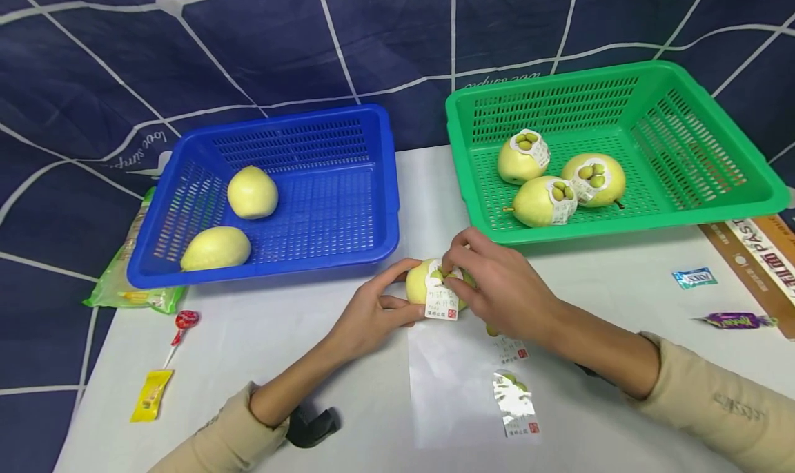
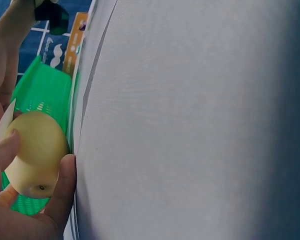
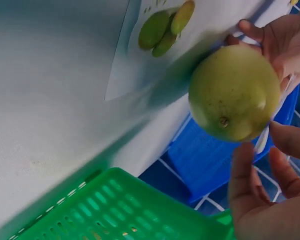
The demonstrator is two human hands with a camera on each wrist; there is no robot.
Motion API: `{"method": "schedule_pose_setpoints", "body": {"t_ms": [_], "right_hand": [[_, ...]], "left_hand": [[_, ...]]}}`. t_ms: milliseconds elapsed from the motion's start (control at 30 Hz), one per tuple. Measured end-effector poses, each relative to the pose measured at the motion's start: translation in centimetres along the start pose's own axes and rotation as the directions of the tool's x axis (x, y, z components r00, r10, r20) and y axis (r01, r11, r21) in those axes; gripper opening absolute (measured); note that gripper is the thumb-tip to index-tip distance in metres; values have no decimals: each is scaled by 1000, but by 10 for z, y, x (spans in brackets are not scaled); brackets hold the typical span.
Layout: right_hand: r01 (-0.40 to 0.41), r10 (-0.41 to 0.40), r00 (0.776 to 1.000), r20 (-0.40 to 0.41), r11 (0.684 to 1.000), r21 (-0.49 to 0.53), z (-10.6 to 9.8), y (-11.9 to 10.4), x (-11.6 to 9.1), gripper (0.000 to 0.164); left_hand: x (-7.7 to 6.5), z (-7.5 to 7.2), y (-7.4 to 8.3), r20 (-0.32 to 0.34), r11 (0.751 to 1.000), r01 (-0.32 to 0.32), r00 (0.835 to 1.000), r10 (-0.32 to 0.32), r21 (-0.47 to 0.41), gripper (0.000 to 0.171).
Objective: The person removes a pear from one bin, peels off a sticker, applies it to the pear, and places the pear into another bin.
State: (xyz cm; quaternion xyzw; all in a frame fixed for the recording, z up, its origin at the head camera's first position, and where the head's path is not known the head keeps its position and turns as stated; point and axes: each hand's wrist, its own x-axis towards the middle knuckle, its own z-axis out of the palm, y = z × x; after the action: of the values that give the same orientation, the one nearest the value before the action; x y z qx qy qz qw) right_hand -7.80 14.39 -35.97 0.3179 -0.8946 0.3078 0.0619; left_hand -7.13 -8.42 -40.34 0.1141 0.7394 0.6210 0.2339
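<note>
A pale yellow pear (image 1: 417,286) is gripped by my left hand (image 1: 366,317), thumb on its near side and fingers behind. My right hand (image 1: 506,286) pinches at a white sticker (image 1: 441,303) printed with green fruit, which lies against the pear's top and hangs down its front. In the left wrist view the sticker (image 2: 6,120) stands partly away from the pear (image 2: 37,150). The right wrist view shows the right fingertips at the edge of the pear (image 3: 235,95). A backing sheet (image 1: 447,397) below bears further stickers (image 1: 517,407), partly under the right forearm.
Behind on the left, a blue basket (image 1: 317,255) holds two unlabelled pears (image 1: 252,192). A green basket (image 1: 652,221) on the right holds three labelled pears (image 1: 540,204). Sweets, a lollipop (image 1: 186,320), a green bag (image 1: 133,290) and a brown box (image 1: 751,266) lie around.
</note>
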Motion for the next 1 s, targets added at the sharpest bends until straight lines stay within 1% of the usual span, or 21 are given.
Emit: {"method": "schedule_pose_setpoints", "body": {"t_ms": [67, 133, 233, 300, 500, 567, 600, 633, 700, 767, 800, 867, 900, 1000], "right_hand": [[-29, 29, 1000, -1, 999, -18, 1, -1, -5, 17], [-62, 62, 998, 13, 998, -3, 3, 0, -10, 25], [-102, 100, 995, 30, 992, 73, 7, 2, -18, 46], [-110, 107, 994, 32, 986, 128, 10, 5, -23, 54], [-110, 106, 994, 29, 965, 238, 18, 10, -27, 58], [-114, 108, 993, 38, 947, 299, 19, 11, -26, 58], [-120, 110, 993, 49, 933, 339, 19, 11, -26, 58], [-132, 117, 991, 61, 916, 380, 19, 11, -26, 58], [-172, 144, 985, 95, 859, 482, 19, 11, -25, 55], [-232, 183, 973, 143, 792, 565, 19, 11, -25, 49], [-266, 205, 964, 170, 753, 602, 18, 12, -24, 46], [-328, 238, 945, 225, 673, 663, 18, 13, -22, 38], [-356, 251, 934, 253, 638, 682, 17, 13, -21, 36], [-400, 250, 916, 312, 542, 739, 17, 16, -18, 33]], "left_hand": [[0, 1, 0, -4, 1000, -1, 1000, 1, -1, 64], [1, 1, 0, -11, 1000, -2, 1000, 2, -1, 64], [1, 1, 1, -18, 1000, 6, 1000, -6, 0, 64], [1, 1, 2, -24, 1000, 18, 1000, -18, 7, 64], [-1, 2, 6, -21, 998, 45, 999, -45, -33, 60], [-1, 2, 6, -26, 998, 48, 998, -49, -33, 60], [-1, 2, 5, -30, 999, 50, 998, -51, -21, 61], [0, 3, 5, -35, 999, 50, 998, -50, -5, 61], [2, 3, 4, -35, 998, 37, 999, -35, 41, 62], [2, 2, 4, -22, 996, 7, 1000, -5, 93, 61], [2, 2, 4, -12, 993, -11, 1000, 13, 118, 61], [1, 1, 3, 5, 986, -51, 999, 51, 160, 61], [1, 1, 3, 9, 982, -70, 998, 70, 173, 60], [-1, 2, 2, 8, 971, -123, 992, 124, 207, 60]]}}
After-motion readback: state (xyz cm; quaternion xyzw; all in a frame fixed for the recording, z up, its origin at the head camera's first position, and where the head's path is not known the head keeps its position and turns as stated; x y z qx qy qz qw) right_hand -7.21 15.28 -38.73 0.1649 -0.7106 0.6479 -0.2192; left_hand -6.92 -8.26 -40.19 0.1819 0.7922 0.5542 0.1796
